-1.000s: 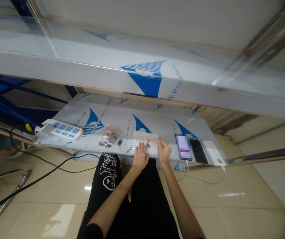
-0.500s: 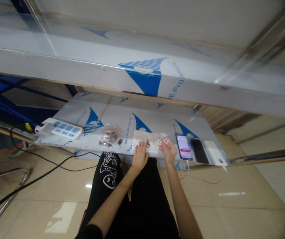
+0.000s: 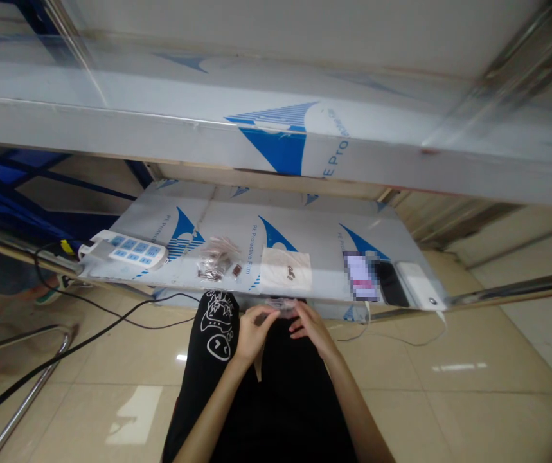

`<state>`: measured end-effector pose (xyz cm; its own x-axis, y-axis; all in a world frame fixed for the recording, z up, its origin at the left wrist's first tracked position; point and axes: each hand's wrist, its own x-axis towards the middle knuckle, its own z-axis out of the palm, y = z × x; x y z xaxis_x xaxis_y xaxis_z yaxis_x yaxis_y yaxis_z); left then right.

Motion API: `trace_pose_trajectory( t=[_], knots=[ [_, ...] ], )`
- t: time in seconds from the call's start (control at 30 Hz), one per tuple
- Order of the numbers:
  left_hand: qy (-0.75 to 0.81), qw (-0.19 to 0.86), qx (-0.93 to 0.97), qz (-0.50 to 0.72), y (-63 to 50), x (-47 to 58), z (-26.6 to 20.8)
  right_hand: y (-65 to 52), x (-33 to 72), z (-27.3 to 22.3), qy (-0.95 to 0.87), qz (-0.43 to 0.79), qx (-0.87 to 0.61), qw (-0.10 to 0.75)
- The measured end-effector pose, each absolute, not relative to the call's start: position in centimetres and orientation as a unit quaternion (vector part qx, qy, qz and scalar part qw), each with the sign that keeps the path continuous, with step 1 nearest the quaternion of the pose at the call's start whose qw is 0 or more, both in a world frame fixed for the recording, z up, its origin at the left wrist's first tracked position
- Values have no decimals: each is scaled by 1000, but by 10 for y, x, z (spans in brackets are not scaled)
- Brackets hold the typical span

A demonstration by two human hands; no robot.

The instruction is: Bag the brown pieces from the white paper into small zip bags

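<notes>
Between my two hands, over my lap at the shelf's front edge, is a small clear plastic bag (image 3: 281, 305). My left hand (image 3: 255, 329) pinches its left end between thumb and fingers. At the right end, my right hand (image 3: 311, 326) holds it with thumb and forefinger, the other fingers curled loosely. What lies inside the bag is too blurred to tell. Just beyond my hands a white cloth-like sheet (image 3: 280, 262) lies flat, with several small dark brown pieces (image 3: 290, 273) on it. Left of the sheet are a heap of clear bags (image 3: 215, 262) and one small brown piece (image 3: 238, 270).
A white power strip (image 3: 131, 249) sits at the shelf's left end. On the right lie a lit phone (image 3: 361, 275), a black phone (image 3: 391, 284) and a white power bank (image 3: 418, 286) with cables. A large film-covered ledge (image 3: 160, 128) crosses above the shelf (image 3: 218, 212).
Both hands have drawn back from the shelf towards my lap. The clear bag, earlier in my right hand beside the sheet, is now held between both hands. My left hand has left the sheet.
</notes>
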<state>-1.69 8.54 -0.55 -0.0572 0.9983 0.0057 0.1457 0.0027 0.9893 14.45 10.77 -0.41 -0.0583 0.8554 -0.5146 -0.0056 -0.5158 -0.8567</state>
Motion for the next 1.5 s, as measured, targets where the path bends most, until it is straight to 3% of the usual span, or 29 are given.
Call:
trace_pose_trajectory(
  t=[0.1, 0.3, 0.5, 0.93, 1.23, 1.5],
  knots=[
    [570, 510, 422, 487, 75, -16, -8, 101, 142, -3, -420, 580, -571, 401],
    [508, 592, 367, 507, 65, -9, -11, 88, 123, 6, -427, 582, -526, 449],
    [524, 545, 354, 550, 65, -10, 0, 81, 117, 8, -408, 598, -536, 434],
    [579, 468, 435, 507, 60, -12, 5, 74, 111, 20, -355, 588, -565, 457],
    [555, 494, 438, 507, 62, -13, 8, 75, 114, 24, -364, 534, -590, 484],
    [579, 429, 486, 495, 63, -12, 18, 75, 111, 25, -370, 568, -573, 460]
  ],
)
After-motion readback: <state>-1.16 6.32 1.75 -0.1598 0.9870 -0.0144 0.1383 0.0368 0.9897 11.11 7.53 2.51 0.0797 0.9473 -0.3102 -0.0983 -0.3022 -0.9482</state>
